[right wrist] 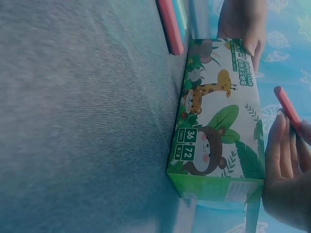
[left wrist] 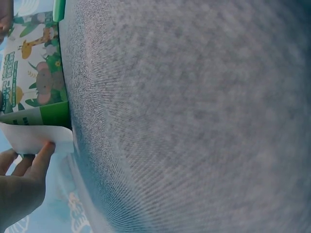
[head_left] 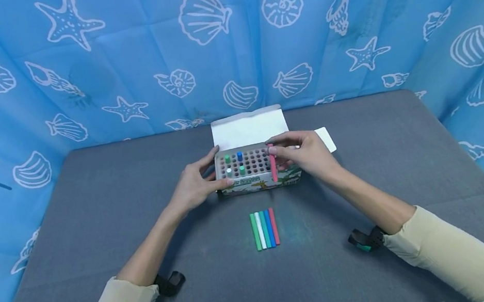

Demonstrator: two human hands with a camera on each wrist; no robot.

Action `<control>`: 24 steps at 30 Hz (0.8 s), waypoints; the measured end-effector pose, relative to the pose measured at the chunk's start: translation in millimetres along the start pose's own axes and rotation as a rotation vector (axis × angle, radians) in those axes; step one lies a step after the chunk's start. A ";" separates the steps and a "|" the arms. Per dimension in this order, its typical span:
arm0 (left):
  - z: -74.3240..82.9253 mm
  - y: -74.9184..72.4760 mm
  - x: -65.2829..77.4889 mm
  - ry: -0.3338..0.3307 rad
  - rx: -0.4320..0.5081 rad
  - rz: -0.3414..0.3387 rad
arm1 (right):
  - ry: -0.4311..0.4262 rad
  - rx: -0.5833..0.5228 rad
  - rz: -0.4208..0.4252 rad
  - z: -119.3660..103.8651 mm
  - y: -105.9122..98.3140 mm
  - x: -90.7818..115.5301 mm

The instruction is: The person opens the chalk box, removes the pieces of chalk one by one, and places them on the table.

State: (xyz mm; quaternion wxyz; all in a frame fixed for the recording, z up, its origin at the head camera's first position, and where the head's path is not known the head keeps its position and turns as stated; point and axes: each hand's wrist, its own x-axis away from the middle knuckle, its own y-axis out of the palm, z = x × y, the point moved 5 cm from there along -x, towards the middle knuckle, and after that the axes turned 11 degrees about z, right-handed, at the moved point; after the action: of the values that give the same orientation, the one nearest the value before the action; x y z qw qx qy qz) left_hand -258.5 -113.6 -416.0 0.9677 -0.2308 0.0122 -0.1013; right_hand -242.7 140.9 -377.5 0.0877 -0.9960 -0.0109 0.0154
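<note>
A white box (head_left: 252,186) printed with cartoon animals stands on the table, its lid raised at the back. Upright in its grid of holes are a few chalk-like sticks: two green, a blue (head_left: 239,156) and a white (head_left: 229,172). My left hand (head_left: 191,186) grips the box's left end, thumb at the front; in the left wrist view its fingertips touch a white side flap (left wrist: 36,138). Between thumb and fingers my right hand (head_left: 307,152) pinches a red chalk stick (head_left: 274,169), held over the box's right front edge. The right wrist view shows that red stick's blunt end.
In front of the box lies a row of sticks: green (head_left: 256,235), white (head_left: 261,231), teal (head_left: 265,230), blue (head_left: 270,229) and red (head_left: 274,227). A white flap (head_left: 326,139) sticks out at the box's right. Behind the grey table (head_left: 135,188) hangs a blue shell-patterned curtain (head_left: 237,57).
</note>
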 end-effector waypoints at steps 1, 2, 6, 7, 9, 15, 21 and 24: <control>0.2 0.1 -0.1 -0.002 0.000 -0.002 | 0.001 0.004 -0.002 0.3 -0.9 2.1; 0.2 0.3 -0.2 -0.003 0.002 -0.003 | 0.000 0.013 -0.004 0.6 -1.6 4.2; -0.6 0.7 -0.9 -0.009 0.013 -0.006 | 0.004 0.042 -0.015 1.6 -3.7 12.1; -0.7 0.8 -0.8 -0.009 0.016 -0.006 | 0.003 0.052 -0.018 1.7 -4.2 13.9; -1.0 0.7 -0.8 -0.009 0.018 -0.005 | 0.008 0.057 -0.026 1.7 -4.7 17.2; -1.1 -0.4 0.4 0.001 0.014 0.000 | 0.033 0.054 -0.056 3.0 -4.3 27.4; 0.4 -0.5 1.0 0.012 0.014 -0.001 | 0.058 0.074 -0.085 10.3 -2.4 38.7; 5.1 -0.9 2.9 0.007 0.023 -0.004 | 0.067 0.080 -0.100 16.9 -0.5 42.6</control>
State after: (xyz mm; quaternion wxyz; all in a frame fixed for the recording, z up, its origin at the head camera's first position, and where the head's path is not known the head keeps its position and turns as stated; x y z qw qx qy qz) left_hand -255.5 -112.7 -411.0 0.9699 -0.2193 0.0141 -0.1044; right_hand -200.7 145.4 -395.3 0.1285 -0.9898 -0.0573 -0.0218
